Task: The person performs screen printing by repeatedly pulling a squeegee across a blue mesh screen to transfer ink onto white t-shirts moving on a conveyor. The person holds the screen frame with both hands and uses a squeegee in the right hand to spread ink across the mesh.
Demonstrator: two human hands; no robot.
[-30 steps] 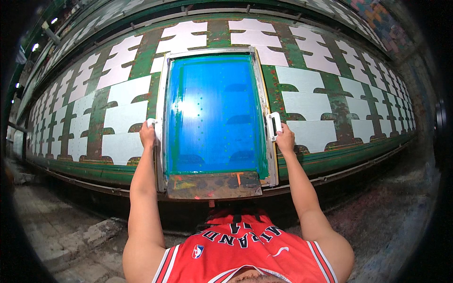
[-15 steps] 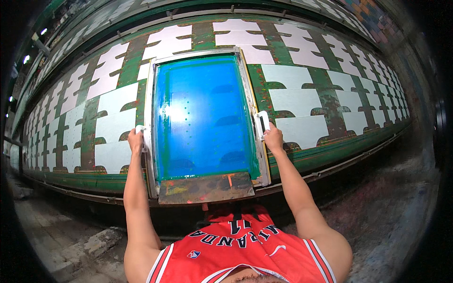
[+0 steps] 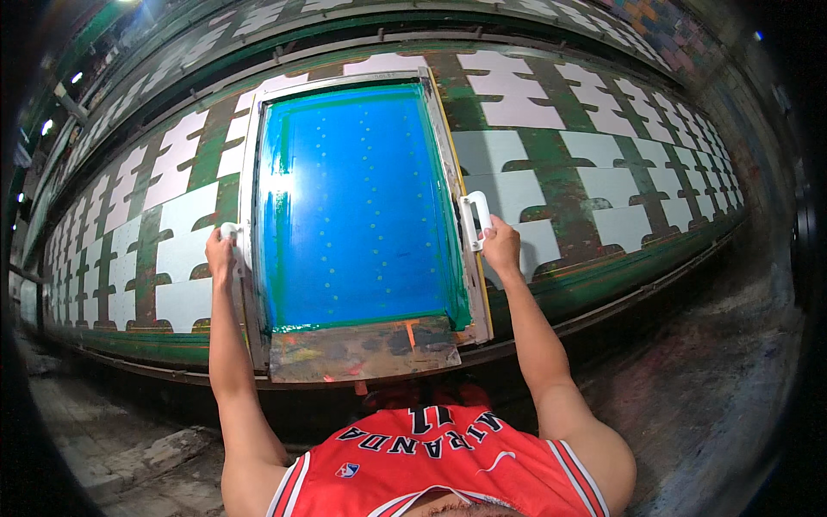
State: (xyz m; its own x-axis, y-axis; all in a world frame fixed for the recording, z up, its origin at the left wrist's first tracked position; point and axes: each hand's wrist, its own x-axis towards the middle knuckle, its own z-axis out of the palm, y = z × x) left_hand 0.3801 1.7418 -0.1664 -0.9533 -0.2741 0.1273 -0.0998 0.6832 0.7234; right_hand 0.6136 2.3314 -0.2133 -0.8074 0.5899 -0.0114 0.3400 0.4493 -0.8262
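Taking the screen (image 3: 355, 207) as our landmark, we see it lying over the table (image 3: 594, 269), between the two hands, its long axis running away from the body and across the table. The left hand (image 3: 220, 250) is at the screen's left side, its fingers curled round the left handle (image 3: 230, 231); the right hand (image 3: 501, 248) is at the screen's right side, its fingers closed on the lower part of the right handle (image 3: 474, 221). Neither hand is nearer: both have hold, and both grips sit on the near half of the screen's length.

A shadow falls on the panels (image 3: 506, 191) just right of the screen, so we judge it is slightly raised, though we cannot confirm whether its underside touches the table. Pale panels also lie left of the screen, and pinkish ones (image 3: 178, 138) beyond them. At the screen's near end we find a stained board (image 3: 366, 351). As for containers, we note only the screen's frame (image 3: 445, 146), a shallow rim around blue mesh with green along its margins.
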